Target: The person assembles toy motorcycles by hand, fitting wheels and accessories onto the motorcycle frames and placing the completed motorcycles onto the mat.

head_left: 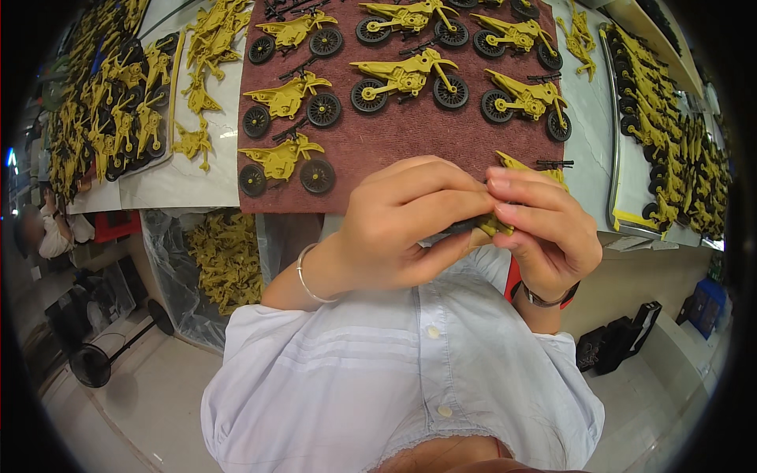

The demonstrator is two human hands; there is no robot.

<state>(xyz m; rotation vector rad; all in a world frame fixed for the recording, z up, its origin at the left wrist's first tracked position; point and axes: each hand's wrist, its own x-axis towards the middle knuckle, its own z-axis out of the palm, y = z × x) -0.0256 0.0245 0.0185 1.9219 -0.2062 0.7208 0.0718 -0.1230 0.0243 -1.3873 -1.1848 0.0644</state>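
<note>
My left hand [406, 221] and my right hand [552, 229] meet in front of my chest, just over the near edge of a maroon towel [386, 158]. Both are closed on a small yellow toy motorcycle part [495, 226]. Fingers cover most of it, and something dark shows beside my left thumb. Partly behind my right hand lies a yellow toy motorcycle body [520, 167] with black handlebars [555, 164]. Across the towel, yellow toy motorcycles with black wheels lie in rows, such as one [406, 79] in the middle.
Loose yellow bodies [206, 47] lie on the table left of the towel. Trays packed with yellow and black toy motorcycles stand at the left [118, 126] and right [670, 150]. Below the table's left part, a clear plastic bag [169, 260] holds many yellow pieces.
</note>
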